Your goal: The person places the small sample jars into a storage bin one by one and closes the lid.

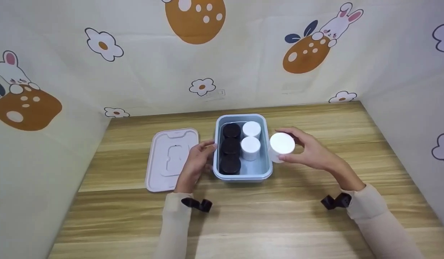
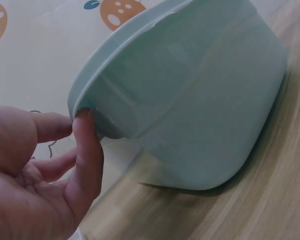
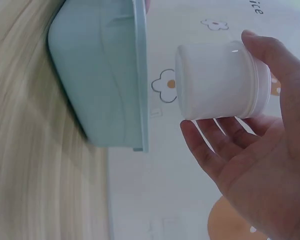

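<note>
A light-blue plastic bin (image 1: 243, 177) stands on the table. Inside it, three black-topped jars (image 1: 230, 164) line the left side, and two white jars (image 1: 250, 145) are at the back and middle of the right side. My left hand (image 1: 198, 160) pinches the bin's left rim; the left wrist view shows its fingertips at the rim's edge. Just off the bin's right side, my right hand (image 1: 308, 151) grips a white lidded jar (image 3: 217, 80) between thumb and fingers. That jar is upright and raised to about rim height.
A pale flat lid (image 1: 168, 158) lies on the wood-grain table (image 1: 272, 223), left of the bin and partly behind the left hand. A patterned curtain (image 1: 142, 79) surrounds the table at the back and sides. Black straps (image 1: 196, 204) circle both wrists.
</note>
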`<state>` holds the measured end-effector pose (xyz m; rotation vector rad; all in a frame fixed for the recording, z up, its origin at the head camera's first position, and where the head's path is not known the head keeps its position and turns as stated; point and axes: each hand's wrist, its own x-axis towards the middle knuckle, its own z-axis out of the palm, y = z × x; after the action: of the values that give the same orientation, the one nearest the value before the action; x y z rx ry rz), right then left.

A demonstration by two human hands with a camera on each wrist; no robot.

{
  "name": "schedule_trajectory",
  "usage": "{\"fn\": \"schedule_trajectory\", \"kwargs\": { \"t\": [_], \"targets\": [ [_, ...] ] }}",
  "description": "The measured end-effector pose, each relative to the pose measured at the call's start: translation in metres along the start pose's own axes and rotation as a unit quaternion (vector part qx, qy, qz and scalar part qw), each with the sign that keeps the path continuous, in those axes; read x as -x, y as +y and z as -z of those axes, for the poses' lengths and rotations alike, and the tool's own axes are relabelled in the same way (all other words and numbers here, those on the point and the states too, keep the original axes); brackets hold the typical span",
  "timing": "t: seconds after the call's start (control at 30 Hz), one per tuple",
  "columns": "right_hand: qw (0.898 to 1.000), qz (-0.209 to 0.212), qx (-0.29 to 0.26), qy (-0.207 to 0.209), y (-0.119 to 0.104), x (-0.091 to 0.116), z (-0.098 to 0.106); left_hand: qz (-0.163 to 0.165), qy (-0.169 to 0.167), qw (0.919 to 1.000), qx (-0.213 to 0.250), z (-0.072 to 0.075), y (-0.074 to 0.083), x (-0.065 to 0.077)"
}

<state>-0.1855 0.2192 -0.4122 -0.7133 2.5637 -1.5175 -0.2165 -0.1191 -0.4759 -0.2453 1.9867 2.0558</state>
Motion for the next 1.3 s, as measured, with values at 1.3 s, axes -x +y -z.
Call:
{"fn": "schedule_trajectory", "kwargs": {
  "t": [1.3],
  "targets": [
    [0.991, 0.094, 0.089, -0.046, -0.002, -0.038, -0.052, 0.000, 0.002, 0.9999, -0.017, 0.001, 0.000, -0.003]
  ]
}}
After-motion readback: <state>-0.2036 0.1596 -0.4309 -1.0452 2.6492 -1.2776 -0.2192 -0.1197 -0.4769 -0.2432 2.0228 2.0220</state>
